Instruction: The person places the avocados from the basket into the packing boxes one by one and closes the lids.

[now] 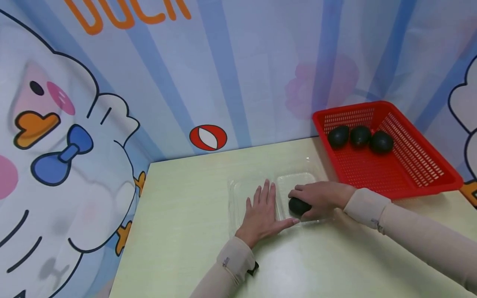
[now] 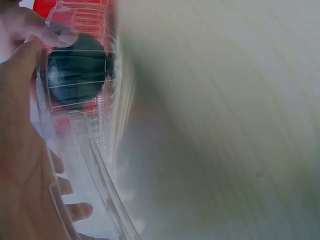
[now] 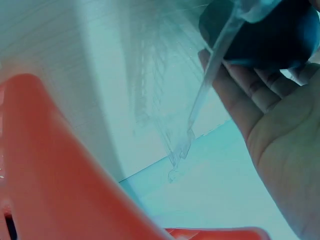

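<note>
A dark green avocado (image 1: 299, 206) sits low in the right half of an opened clear plastic clamshell box (image 1: 296, 179). My right hand (image 1: 321, 199) curls its fingers round that avocado from above. In the left wrist view the avocado (image 2: 76, 70) shows through the box's ribbed clear wall. My left hand (image 1: 259, 215) lies with spread, straight fingers over the box's left half, the thumb reaching toward the front of the right half. In the right wrist view, the right palm (image 3: 295, 135) faces the camera beneath the dark avocado (image 3: 275, 37).
A red perforated plastic basket (image 1: 413, 182) stands to the right of the box, with three dark avocados (image 1: 360, 136) at its far end. The pale wooden table (image 1: 179, 215) meets a cartoon-printed backdrop (image 1: 253, 74) behind and at both sides.
</note>
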`<state>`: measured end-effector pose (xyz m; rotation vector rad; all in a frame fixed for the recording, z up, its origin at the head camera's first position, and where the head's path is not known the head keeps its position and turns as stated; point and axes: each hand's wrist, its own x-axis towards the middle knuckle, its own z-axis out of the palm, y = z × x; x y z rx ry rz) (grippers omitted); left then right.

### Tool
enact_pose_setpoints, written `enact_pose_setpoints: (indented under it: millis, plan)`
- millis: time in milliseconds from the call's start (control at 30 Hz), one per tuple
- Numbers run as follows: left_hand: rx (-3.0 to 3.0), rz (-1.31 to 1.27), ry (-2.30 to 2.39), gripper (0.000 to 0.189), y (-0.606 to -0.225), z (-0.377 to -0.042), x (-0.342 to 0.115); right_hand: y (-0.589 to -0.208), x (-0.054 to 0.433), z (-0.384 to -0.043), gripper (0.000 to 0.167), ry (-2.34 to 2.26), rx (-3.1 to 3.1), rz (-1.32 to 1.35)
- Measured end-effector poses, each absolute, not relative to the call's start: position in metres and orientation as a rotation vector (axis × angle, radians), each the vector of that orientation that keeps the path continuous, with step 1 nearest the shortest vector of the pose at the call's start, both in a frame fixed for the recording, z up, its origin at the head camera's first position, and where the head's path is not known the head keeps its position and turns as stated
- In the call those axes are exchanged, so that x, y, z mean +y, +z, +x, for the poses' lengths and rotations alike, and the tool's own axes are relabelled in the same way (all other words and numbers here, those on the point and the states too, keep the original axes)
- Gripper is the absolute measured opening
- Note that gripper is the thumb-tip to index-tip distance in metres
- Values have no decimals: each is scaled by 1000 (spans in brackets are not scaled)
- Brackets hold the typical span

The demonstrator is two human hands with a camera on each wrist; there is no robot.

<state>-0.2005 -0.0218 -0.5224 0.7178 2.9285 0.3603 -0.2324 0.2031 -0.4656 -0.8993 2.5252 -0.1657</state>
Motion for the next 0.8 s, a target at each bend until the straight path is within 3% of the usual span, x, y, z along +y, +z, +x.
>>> enact_pose_setpoints:
  millis: [433, 800]
  plan:
    - [2947, 728, 371, 120, -524, -199, -16, -460, 208, -227, 67, -303, 2433, -973]
    - [2967, 740, 335, 121, -525, -200, -14, -465, 215, -223, 72, -302, 2507, -988]
